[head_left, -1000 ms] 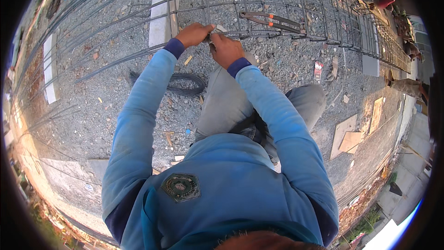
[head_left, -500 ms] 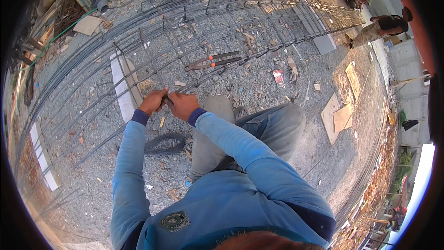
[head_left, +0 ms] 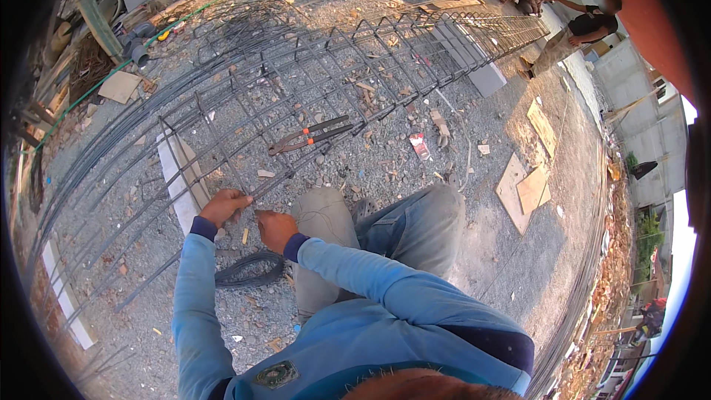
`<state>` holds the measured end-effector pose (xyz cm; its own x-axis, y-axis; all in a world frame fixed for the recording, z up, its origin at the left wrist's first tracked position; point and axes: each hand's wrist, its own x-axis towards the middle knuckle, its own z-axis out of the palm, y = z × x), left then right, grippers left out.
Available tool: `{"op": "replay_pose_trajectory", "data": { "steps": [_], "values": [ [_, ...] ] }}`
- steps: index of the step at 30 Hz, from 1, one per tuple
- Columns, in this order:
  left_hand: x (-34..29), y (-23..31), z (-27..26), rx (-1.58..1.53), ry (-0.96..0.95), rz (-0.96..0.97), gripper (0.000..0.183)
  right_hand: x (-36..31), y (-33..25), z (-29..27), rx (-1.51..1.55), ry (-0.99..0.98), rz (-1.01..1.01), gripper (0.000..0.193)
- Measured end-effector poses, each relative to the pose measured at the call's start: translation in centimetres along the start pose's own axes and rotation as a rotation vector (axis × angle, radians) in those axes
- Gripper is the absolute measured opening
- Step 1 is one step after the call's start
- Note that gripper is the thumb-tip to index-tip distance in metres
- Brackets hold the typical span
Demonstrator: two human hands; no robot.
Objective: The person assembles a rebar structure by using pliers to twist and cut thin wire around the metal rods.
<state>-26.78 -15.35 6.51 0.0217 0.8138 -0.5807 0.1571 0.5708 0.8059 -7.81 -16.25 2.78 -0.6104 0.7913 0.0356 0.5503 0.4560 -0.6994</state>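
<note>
Head view, only one angle. Left hand (head_left: 224, 206) sits on a long grey steel rebar of the dark rebar cage (head_left: 311, 81), fingers curled around the bar at a stirrup crossing. Right hand (head_left: 275, 228) is just beside it, fingers pinched together; looks like thin tie wire in the pinch, too small to confirm. Hands near each other, not touching.

Change since a second ago: hands were up at centre frame over the bar, now lower left. Mostly head turn, camera has swung right along the cage; hands look to be at the same kind of joint, so work has stayed at the crossing.

Black coil of tie wire (head_left: 250, 270) on gravel below the hands. Red-handled bolt cutters (head_left: 311, 135) lie inside the cage, untouched.
</note>
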Motion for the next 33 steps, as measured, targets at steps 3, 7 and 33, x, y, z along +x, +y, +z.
{"op": "replay_pose_trajectory", "data": {
  "steps": [3,7,33],
  "values": [
    [1.0,0.3,0.7,0.163,0.023,-0.084,0.03,1.0,-0.5,0.0,0.039,-0.051,0.019,0.01],
    [4.5,-4.3,-0.5,0.383,0.177,0.114,0.042,3.6,-2.7,-3.4,0.065,-0.016,-0.071,0.016],
    [-0.4,-1.5,5.0,0.483,0.843,0.255,0.039,13.8,9.0,-18.1,-0.801,0.047,-0.35,0.068]
  ]
}}
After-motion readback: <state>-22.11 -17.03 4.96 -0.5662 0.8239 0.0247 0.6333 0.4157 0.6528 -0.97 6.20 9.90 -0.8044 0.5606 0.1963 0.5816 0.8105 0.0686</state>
